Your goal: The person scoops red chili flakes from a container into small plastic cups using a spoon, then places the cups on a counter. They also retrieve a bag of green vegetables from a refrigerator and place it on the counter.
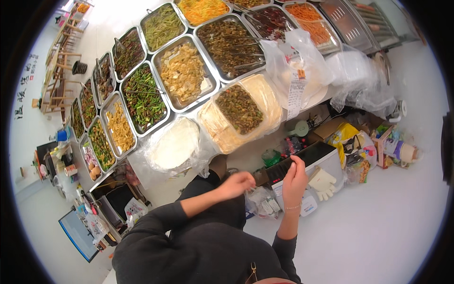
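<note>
My left hand (237, 185) hovers in front of my dark apron with its fingers loosely curled; I see nothing held in it. To its right my right hand (296, 177) is raised, thumb near the forefinger, with nothing visible in the grasp. Both hands are apart from the counter. Beyond them a clear plastic box of chopped brown filling (239, 109) sits on plastic-wrapped stacks of pale flatbread (212, 133). Left of these lies a stack of thin white wrappers (175, 142) in plastic. At the right, a white carrier bag (298, 67) bears a printed receipt (295, 95).
Metal trays of cooked dishes, such as yellow egg (184, 72) and chopped green vegetables (143, 101), line the counter. Several tongs lie in them. Below stand a black-topped appliance (315, 156), a white glove (322, 183) and bags (354, 145). A monitor (78, 232) is at lower left.
</note>
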Motion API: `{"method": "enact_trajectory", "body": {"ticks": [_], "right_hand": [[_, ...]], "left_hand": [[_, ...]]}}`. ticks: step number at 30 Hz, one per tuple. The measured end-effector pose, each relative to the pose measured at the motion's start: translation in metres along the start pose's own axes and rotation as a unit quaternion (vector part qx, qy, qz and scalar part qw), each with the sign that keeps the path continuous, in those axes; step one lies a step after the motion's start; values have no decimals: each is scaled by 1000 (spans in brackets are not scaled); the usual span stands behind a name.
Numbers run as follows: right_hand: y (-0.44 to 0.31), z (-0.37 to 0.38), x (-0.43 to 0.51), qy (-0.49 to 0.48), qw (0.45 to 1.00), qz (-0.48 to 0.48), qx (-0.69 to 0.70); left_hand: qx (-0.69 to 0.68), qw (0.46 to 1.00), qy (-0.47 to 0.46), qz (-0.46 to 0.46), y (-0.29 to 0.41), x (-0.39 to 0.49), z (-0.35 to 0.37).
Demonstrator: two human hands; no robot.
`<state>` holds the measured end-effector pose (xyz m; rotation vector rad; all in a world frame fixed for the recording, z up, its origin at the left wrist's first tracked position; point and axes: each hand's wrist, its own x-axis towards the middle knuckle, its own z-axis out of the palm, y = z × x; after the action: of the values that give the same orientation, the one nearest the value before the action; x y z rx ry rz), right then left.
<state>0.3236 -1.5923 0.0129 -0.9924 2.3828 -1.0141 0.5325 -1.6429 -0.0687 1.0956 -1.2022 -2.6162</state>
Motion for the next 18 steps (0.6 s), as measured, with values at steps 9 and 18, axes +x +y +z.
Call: {"method": "enact_trajectory", "body": {"ticks": [9, 18], "right_hand": [[-23, 91, 58, -147, 933, 194, 265], [-40, 105, 87, -182, 938, 166, 244]], "left_hand": [[254, 830, 408, 282, 166, 64, -143], [247, 802, 480, 257, 166, 26, -125]]}}
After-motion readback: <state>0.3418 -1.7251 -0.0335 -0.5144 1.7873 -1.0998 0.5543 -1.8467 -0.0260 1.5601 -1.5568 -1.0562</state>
